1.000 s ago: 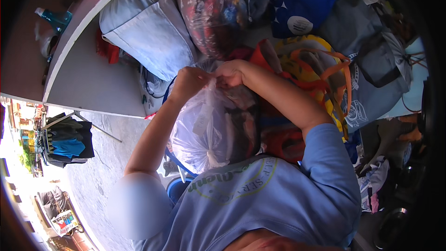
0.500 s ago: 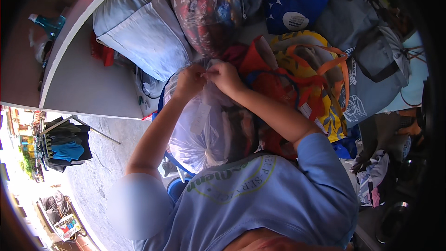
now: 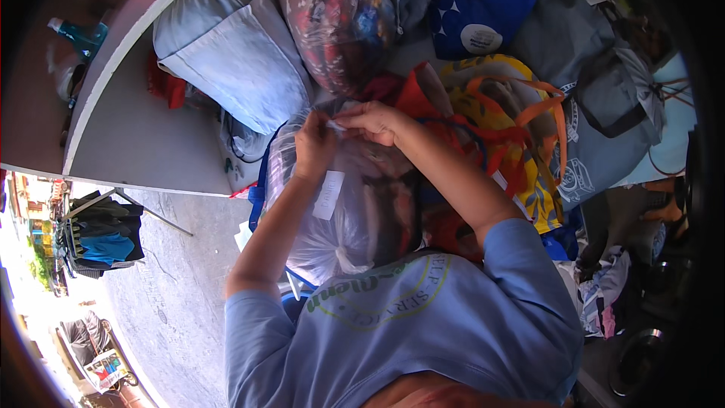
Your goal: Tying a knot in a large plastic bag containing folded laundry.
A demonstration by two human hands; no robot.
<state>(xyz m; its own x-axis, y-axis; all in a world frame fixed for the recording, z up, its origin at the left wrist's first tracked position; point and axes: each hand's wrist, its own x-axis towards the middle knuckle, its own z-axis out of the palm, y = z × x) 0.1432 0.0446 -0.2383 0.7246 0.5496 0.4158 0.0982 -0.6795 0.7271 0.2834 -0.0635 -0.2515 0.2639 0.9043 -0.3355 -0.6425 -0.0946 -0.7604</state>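
Note:
A clear plastic bag (image 3: 332, 234) full of folded cloth bulges in front of my chest. Its near end is gathered into a knot (image 3: 343, 258). A white paper label (image 3: 328, 195) lies on its top. Over the bag's far end my hands meet, fingertips almost together. My left hand (image 3: 314, 148) is closed in a pinch on a small whitish strip (image 3: 335, 126). From the other side my right hand (image 3: 375, 122) pinches the same strip, its fingers stretched toward the left. Whether the strip is tape or part of the bag I cannot make out.
A pale grey-blue sack (image 3: 238, 60) and another clear bag of dark, patterned cloth (image 3: 336, 26) lie beyond. To the right are a yellow bag with orange handles (image 3: 547, 174), a blue bag (image 3: 483, 7) and a grey bag (image 3: 596, 136). A curved white-edged panel (image 3: 128, 49) stands left.
My hands have drawn slightly apart, and a whitish strip now shows between them. My right fingers have stretched out. The label has shifted a little to the right.

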